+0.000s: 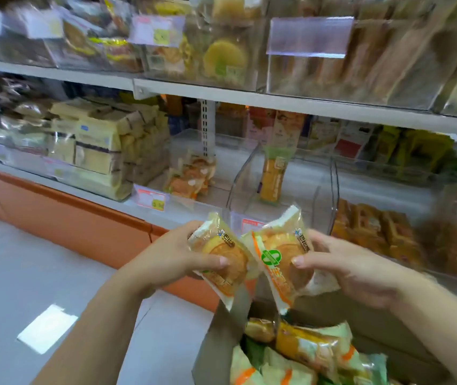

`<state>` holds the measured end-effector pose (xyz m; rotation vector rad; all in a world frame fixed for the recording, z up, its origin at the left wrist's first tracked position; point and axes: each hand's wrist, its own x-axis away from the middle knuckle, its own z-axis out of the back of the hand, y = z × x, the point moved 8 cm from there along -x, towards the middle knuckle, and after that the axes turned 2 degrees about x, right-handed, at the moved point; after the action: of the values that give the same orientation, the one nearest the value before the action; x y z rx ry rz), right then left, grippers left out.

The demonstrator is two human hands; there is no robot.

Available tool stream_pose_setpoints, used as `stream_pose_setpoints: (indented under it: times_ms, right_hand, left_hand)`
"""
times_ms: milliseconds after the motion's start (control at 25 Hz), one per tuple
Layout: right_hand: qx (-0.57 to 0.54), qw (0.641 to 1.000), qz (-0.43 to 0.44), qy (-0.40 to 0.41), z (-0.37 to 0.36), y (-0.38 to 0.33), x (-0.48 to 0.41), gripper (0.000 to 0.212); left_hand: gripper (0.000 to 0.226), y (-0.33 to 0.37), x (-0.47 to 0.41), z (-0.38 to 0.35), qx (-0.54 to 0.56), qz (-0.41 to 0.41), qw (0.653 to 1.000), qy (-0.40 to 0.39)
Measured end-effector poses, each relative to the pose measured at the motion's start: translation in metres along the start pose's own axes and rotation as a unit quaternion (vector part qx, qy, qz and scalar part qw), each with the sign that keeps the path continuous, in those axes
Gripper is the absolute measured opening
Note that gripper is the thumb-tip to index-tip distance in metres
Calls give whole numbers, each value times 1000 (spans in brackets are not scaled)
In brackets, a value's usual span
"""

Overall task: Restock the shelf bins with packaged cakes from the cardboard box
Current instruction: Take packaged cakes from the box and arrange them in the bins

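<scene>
Two packaged cakes are held up side by side above the open cardboard box (216,340), their inner edges touching or overlapping.
- Left cake (223,263): round, golden, in a clear wrapper with pale ends, tilted. The left hand (171,259) is clamped on it, thumb across the front, fingers curled behind.
- Right cake (278,262): same kind, with a green mark and an orange stripe on the wrapper. The right hand (352,270) grips its right side, thumb pressed on the front.
- Box: at the bottom edge of the view, below both hands, flaps up. More wrapped cakes (305,347) lie loose inside.
- Lower shelf, straight ahead: a clear bin (183,143) holds a few similar cakes (191,177) near its front. The next bin to the right holds one long orange packet (273,176) leaning upright.
- A price tag (151,200) hangs at the shelf's front edge.
- Left part of the lower shelf: pale yellow packs (94,151), stacked.
- Upper shelf (277,105): more clear bins of baked goods, blurred.
- Grey tiled floor (27,259) at left.
</scene>
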<state>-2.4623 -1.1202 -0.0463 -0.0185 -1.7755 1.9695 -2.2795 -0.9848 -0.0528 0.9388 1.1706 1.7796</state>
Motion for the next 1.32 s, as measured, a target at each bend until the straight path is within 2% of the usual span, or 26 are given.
stream_pose_setpoints:
  times_ms: [160, 320, 440, 560, 640, 720, 840, 1000, 1040, 1120, 1160, 1240, 1280, 1320]
  right_hand:
    - [92, 990, 91, 57, -19, -78, -67, 50]
    - [228, 950, 139, 162, -27, -136, -149, 51]
    - [348, 917, 74, 182, -37, -150, -216, 63]
    - [463, 881, -17, 96, -64, -131, -273, 69]
    - [469, 880, -49, 48, -81, -111, -300, 67]
    - [493, 868, -43, 32, -94, -98, -323, 59]
    - [524, 848, 14, 72, -103, -94, -343, 50]
    - [568, 822, 16, 46, -98, -98, -331, 58]
    - [561, 823, 33, 75, -92, -110, -320, 58]
    - [494, 853, 107, 130, -82, -139, -289, 48]
    - [457, 875, 128, 98, -84, -147, -273, 44]
    - [405, 907, 109, -41, -105, -147, -237, 45]
    - [407, 904, 96, -87, -114, -145, -221, 48]
    - [416, 899, 98, -98, -117, -145, -213, 51]
  left_hand:
    - [42, -19, 12, 92, 60, -16, 988, 143]
    - [36, -50, 7, 148, 141, -8, 959, 247]
    - [36, -67, -4, 163, 165, 10, 954, 250]
    - [46, -81, -9, 168, 167, 27, 958, 232]
    - [45, -88, -12, 172, 166, 37, 959, 226]
    - [42, -93, -14, 174, 164, 41, 961, 219]
    - [47, -94, -16, 170, 151, 42, 967, 199]
    - [41, -89, -15, 167, 161, 34, 966, 202]
    - [42, -87, -15, 167, 171, 30, 964, 202]
    - [45, -80, -17, 165, 186, 17, 962, 201]
    - [46, -76, -19, 165, 192, 4, 960, 203]
    - [44, -64, -25, 163, 202, -25, 957, 209]
    - [43, -57, -29, 160, 204, -42, 955, 212]
    - [42, -50, -33, 157, 206, -60, 952, 218]
